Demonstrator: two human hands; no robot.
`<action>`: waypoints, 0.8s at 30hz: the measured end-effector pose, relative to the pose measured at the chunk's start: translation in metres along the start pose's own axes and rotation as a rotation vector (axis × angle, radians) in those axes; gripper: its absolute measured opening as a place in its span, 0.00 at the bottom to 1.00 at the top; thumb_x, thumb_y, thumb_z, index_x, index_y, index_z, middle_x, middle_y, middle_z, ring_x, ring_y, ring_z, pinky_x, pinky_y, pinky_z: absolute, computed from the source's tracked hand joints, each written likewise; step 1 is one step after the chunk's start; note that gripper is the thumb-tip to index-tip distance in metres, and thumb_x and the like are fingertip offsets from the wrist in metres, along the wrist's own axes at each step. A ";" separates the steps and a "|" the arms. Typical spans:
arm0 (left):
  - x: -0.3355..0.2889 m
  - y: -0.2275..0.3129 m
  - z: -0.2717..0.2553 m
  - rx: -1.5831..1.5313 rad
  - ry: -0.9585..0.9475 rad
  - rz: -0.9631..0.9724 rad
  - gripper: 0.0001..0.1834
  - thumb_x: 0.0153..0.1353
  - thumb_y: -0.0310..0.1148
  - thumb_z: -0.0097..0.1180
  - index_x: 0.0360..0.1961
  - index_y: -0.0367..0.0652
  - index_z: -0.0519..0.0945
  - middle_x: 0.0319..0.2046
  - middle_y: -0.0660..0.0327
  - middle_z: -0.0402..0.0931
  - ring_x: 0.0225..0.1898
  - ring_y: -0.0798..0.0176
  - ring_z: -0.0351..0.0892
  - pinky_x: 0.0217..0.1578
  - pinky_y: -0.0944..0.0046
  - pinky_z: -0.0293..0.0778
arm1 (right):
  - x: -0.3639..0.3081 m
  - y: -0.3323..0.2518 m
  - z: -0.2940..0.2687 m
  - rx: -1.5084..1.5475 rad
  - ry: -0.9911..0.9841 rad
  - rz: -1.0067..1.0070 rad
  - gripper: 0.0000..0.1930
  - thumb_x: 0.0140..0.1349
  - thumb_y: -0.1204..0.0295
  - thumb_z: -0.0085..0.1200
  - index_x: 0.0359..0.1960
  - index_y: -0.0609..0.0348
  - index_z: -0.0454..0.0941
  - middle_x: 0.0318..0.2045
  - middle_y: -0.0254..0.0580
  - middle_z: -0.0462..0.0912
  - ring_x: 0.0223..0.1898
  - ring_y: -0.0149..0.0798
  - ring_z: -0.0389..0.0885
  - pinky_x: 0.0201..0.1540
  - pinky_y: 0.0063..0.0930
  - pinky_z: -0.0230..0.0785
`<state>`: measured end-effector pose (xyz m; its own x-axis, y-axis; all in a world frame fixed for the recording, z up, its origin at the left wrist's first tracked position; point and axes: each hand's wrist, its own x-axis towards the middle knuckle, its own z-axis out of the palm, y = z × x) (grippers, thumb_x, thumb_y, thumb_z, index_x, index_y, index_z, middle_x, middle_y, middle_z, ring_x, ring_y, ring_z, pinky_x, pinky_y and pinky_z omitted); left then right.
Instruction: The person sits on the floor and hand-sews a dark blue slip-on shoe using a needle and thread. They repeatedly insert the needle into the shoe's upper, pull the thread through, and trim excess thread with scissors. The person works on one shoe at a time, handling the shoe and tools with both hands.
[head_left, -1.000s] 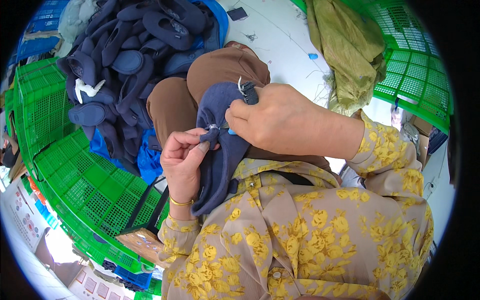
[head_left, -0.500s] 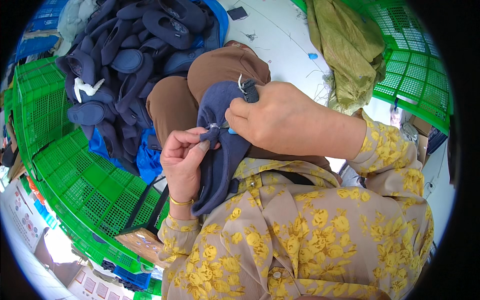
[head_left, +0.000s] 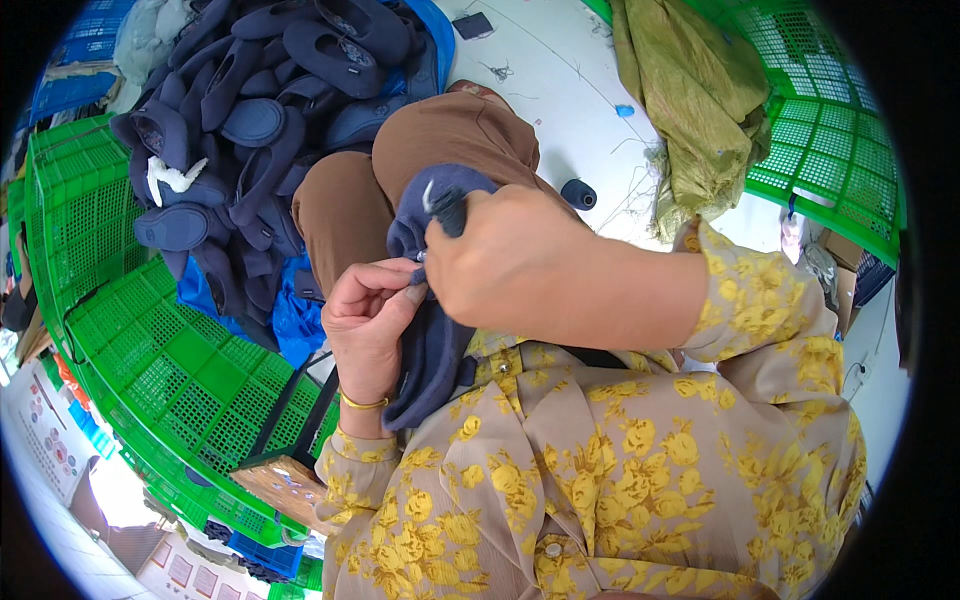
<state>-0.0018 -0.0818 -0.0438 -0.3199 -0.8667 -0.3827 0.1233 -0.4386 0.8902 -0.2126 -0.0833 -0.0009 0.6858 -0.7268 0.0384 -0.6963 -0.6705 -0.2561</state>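
A dark blue cloth slipper (head_left: pixel 425 385) lies across my lap, its far end resting on my brown-trousered legs. My left hand (head_left: pixel 368 318) is closed, pinching the slipper's edge between thumb and fingertips. Right beside that pinch, my right hand (head_left: pixel 515 250) is closed around a small tool with a dark wrapped handle (head_left: pixel 450 212); a white cord end sticks up from its top. The tool's working end is hidden behind my fingers, so its kind does not show. A small pale spot (head_left: pixel 422 257) shows on the cloth between my hands.
A heap of dark blue slippers (head_left: pixel 255 120) lies on blue sheeting (head_left: pixel 300 315) at the far left. Green plastic crates (head_left: pixel 150 340) curve along the left, with another crate (head_left: pixel 815 150) far right. An olive sack (head_left: pixel 690 110) and a black thread spool (head_left: pixel 578 194) are on the pale floor.
My right hand has moved left and slightly nearer, closing on my left fingertips and tilting the tool's handle. The thread spool behind it has come into view. My left hand stays put.
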 end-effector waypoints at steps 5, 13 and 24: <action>-0.001 -0.001 -0.002 -0.044 0.006 -0.017 0.07 0.58 0.13 0.56 0.36 0.33 0.76 0.41 0.51 0.80 0.38 0.65 0.81 0.45 0.65 0.79 | -0.010 0.004 0.008 -0.047 0.149 0.032 0.07 0.43 0.72 0.57 0.25 0.61 0.77 0.22 0.36 0.72 0.20 0.36 0.75 0.20 0.28 0.69; 0.001 0.001 0.000 -0.103 -0.029 -0.023 0.07 0.57 0.13 0.55 0.35 0.34 0.75 0.42 0.51 0.79 0.37 0.64 0.81 0.44 0.65 0.79 | -0.021 0.022 -0.001 0.029 0.112 0.032 0.06 0.46 0.74 0.55 0.26 0.58 0.74 0.25 0.35 0.70 0.20 0.36 0.74 0.22 0.27 0.67; 0.001 0.001 0.000 -0.109 -0.023 -0.035 0.06 0.58 0.13 0.55 0.35 0.33 0.76 0.42 0.50 0.80 0.37 0.64 0.82 0.45 0.64 0.79 | -0.012 0.018 -0.004 0.021 0.047 -0.011 0.04 0.47 0.73 0.57 0.24 0.60 0.79 0.22 0.35 0.73 0.22 0.36 0.78 0.23 0.27 0.71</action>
<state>-0.0024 -0.0834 -0.0435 -0.3475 -0.8450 -0.4064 0.2126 -0.4931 0.8436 -0.2341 -0.0877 -0.0025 0.6822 -0.7261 0.0862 -0.6839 -0.6753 -0.2761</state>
